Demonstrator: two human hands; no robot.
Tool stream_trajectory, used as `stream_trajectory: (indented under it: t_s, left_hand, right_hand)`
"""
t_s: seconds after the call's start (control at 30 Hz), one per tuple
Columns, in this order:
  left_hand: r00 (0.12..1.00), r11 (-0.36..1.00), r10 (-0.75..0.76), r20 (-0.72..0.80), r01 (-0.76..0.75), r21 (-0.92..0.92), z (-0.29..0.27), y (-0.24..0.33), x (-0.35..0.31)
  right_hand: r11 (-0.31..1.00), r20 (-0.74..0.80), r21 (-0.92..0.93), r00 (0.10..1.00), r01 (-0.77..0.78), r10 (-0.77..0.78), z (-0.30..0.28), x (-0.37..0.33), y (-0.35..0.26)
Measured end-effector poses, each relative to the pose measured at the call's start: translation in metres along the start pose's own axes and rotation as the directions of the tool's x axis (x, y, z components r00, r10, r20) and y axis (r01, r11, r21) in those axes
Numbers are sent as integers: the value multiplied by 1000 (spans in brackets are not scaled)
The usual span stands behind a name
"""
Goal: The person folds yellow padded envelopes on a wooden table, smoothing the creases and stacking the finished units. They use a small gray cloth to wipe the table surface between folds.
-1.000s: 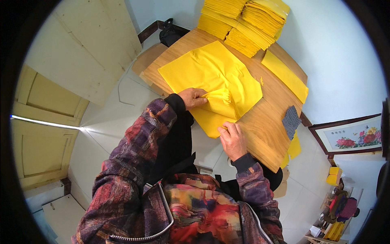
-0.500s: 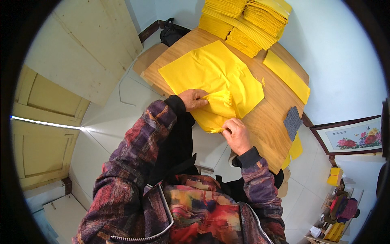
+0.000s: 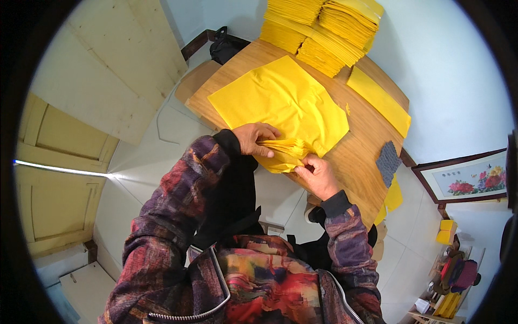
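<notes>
A large yellow sheet, creased, lies spread over the near part of the wooden table. At its near edge the yellow material is gathered into a bundle of narrow pleats. My left hand is closed round the left end of these pleats, thumb below and fingers above. Thumb and fingers of my right hand pinch the right end, by the sheet's near corner. Whether the pleats belong to the spread sheet or to a separate one lying on it, I cannot tell.
Tall stacks of folded yellow sheets stand at the table's far end. A folded yellow strip lies along the right edge, near a grey cloth. A framed flower picture leans at the right; a black bag sits behind the table.
The near edge has gone from a loose fold to a tighter pleated bundle. My left hand now wraps further over it, and my right hand has come slightly closer to it.
</notes>
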State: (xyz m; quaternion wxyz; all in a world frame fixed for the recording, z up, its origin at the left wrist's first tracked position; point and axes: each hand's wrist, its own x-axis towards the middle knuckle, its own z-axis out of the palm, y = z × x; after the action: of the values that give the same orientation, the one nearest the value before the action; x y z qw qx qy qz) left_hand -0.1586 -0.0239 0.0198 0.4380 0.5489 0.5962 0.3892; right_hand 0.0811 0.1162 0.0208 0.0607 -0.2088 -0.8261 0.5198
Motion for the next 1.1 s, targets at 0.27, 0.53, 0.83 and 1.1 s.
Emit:
stream_trajectory:
  t_s: [0.27,0.53,0.83,1.1]
  left_hand:
    - [988,933,154,-9,-142,330,5,-10,2]
    - [974,995,60,-220,-40,94,16,-19,6]
    - [962,987,-159,-221,153,-42,13,-21,13]
    - [962,983,-166,-217,179,41,10,-15,13]
  right_hand:
    - [999,-57,18,998,38,-37,2,-1,-2]
    - [998,-229,-30,972,51,-56,20,-19,-9]
    - [868,-359,-442,841,228,-404,38,-38,-6]
    - [729,-227,-631,835,265,-501,36,-41,-14]
